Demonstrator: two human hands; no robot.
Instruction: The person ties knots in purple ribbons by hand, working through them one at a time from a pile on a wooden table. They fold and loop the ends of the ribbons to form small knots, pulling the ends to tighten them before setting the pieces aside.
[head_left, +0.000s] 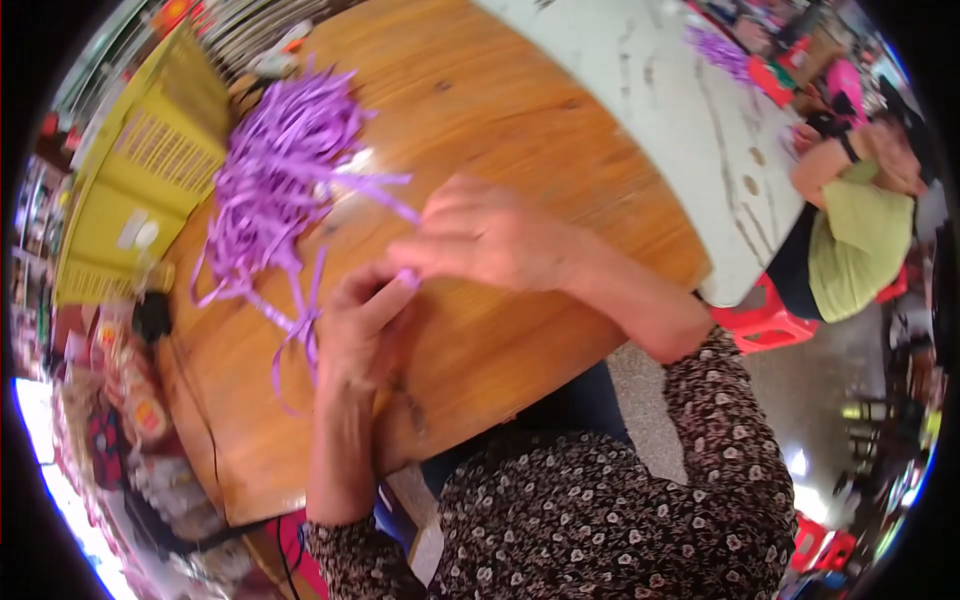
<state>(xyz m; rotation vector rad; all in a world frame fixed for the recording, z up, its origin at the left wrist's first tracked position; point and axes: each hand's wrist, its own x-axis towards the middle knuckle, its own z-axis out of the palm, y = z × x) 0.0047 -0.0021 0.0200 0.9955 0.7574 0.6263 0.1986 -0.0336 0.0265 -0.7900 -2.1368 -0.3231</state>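
Purple strip point(405, 277) is pinched between the closed fingers of left hand point(352, 335) and right hand point(490, 240), mid-fold over the desk point(520, 130); next likely needs a careful tuck.

Your left hand point(352, 335) and right hand point(480, 240) meet over the wooden bench point(520, 130), both pinching a purple strip point(408, 277) between the fingertips. A heap of purple strips point(280, 170) lies just beyond, with a yellow basket point(130, 190) to its left.
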